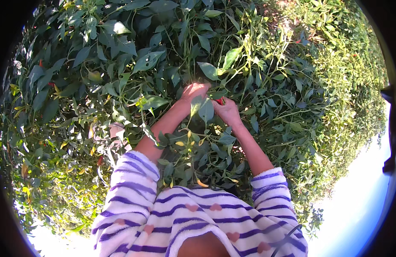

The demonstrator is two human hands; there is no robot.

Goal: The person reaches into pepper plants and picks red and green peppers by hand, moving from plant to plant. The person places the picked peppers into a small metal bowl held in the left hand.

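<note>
Both hands reach in among the leafy stems of a chili pepper plant. My right hand is closed around red chili peppers, whose tips show by the thumb and fingers. Just left of it and slightly farther away, my left hand is among the stems; leaves and blur hide its fingertips, so its grip cannot be made out. Two broad leaves hang between the wrists. Nearer my body, small pale yellow chili peppers grow between the forearms, and an orange-yellow chili pepper lies close to the striped top.
Dense pepper foliage surrounds both arms. More red chili peppers show at the left. A pale, rounded object is partly hidden behind leaves beside the left forearm. Sunlit plants stretch along the right, and a thin dark cord crosses the top's lower right.
</note>
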